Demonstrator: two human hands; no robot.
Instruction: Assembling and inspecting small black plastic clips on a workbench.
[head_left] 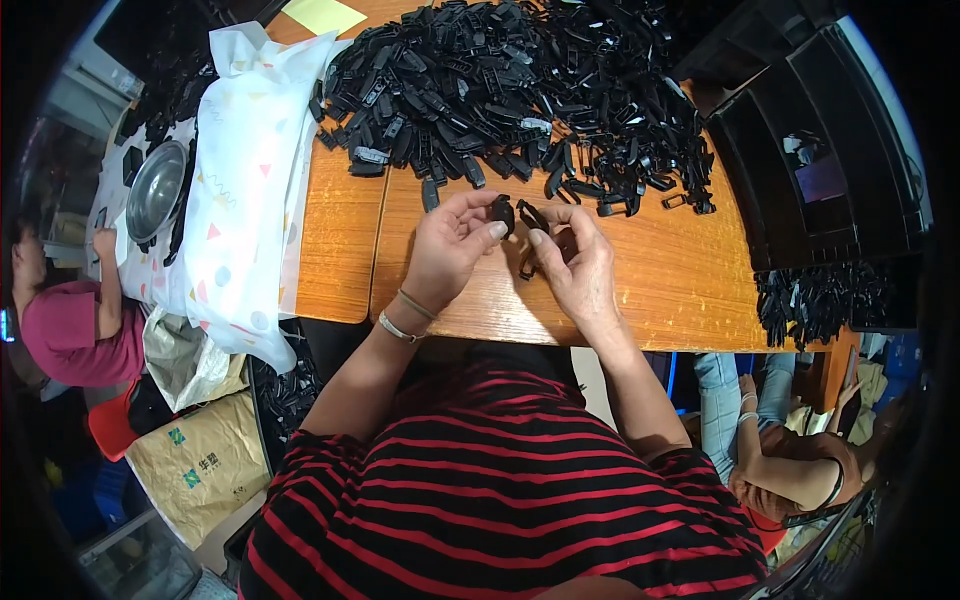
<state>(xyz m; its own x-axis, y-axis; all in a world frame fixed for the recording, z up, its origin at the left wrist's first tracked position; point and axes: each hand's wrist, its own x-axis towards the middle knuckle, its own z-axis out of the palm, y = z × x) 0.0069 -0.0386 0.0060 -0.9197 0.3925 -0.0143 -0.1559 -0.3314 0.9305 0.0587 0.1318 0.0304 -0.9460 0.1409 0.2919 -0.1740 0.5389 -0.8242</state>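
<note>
Over the wooden table (460,315), my left hand (445,248) pinches a small dark plastic buckle part (504,214) between thumb and fingertips. My right hand (583,275), fingers curled, grips a black open-framed plastic buckle piece (531,214). The two pieces are close together, with a narrow gap between them. Just beyond my hands spreads a large heap of loose black plastic buckle parts (450,100); some look like solid clips, others like open frames. Part of what the right hand holds is hidden by its fingers.
A white patterned plastic cover (245,180) lies at the left, beside a metal bowl (157,190). A black box (820,150) stands at the right, with more black parts (810,305) near it. Other people sit at left (85,325) and right (790,465). A tan sack (200,465) is lower left.
</note>
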